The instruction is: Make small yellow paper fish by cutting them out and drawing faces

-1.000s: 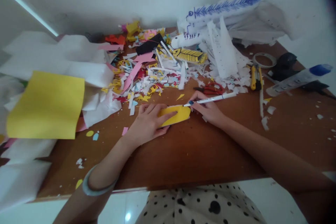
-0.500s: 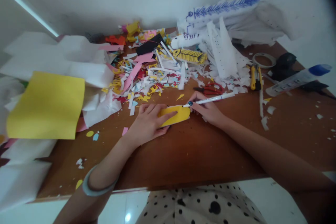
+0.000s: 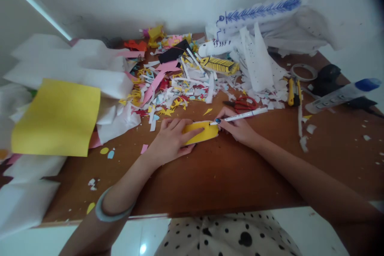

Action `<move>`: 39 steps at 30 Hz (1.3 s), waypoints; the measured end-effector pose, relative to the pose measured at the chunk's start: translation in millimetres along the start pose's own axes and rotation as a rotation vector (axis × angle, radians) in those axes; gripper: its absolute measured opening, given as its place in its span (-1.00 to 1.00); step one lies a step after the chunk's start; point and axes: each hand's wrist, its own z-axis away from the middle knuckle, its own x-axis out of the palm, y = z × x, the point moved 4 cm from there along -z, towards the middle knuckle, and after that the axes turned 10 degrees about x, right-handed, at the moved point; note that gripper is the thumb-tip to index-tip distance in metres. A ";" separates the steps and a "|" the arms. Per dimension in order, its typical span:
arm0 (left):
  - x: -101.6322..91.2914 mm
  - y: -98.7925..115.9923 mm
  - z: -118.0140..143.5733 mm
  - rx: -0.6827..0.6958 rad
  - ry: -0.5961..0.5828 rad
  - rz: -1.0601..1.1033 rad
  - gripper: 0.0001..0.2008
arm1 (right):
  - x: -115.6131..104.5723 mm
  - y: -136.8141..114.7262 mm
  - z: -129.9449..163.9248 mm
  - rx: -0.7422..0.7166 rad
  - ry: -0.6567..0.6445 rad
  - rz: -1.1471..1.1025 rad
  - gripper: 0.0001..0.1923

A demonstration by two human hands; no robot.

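1. Fingers (image 3: 177, 126) of the left hand (image 3: 169, 142) lie flat and spread on a small yellow paper shape (image 3: 201, 132), pinning it to the brown counter (image 3: 240, 176); thumb and forefinger lie across its left half.
2. Right hand (image 3: 238, 128) has its fingers closed around a white marker pen (image 3: 241, 115), held like a pencil. Its dark tip touches the upper right corner of the yellow paper shape.
3. The yellow paper shape sits at the middle of the counter, between the two hands. Its long axis runs left to right, tilted slightly up at the right. The pen's barrel runs away to the right and a little back, nearly in line with that axis.
4. The left hand covers the shape's left end; the right hand sits just beside its right end, so the bare yellow surface lies leftward of the pen tip.
5. Red-handled scissors (image 3: 243, 103) lie just behind the right hand. A heap of paper scraps (image 3: 177, 88) in white, pink and yellow spreads behind both hands.
6. A large yellow sheet (image 3: 57, 118) rests on white paper at the far left. A yellow utility knife (image 3: 291, 90) and a tape roll (image 3: 304, 72) lie well to the right.
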 end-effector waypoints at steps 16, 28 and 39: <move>1.3 0.2 0.4 0.002 -0.007 -0.009 -0.56 | 3.3 0.5 1.5 0.036 -0.116 -0.030 -0.65; 1.8 -0.7 0.8 0.003 -0.002 -0.001 -0.55 | 2.8 1.0 0.7 0.023 -0.115 -0.015 -0.65; 1.5 -0.9 0.5 -0.007 -0.014 0.005 -0.55 | 1.9 4.1 0.9 0.023 -0.120 -0.022 -0.61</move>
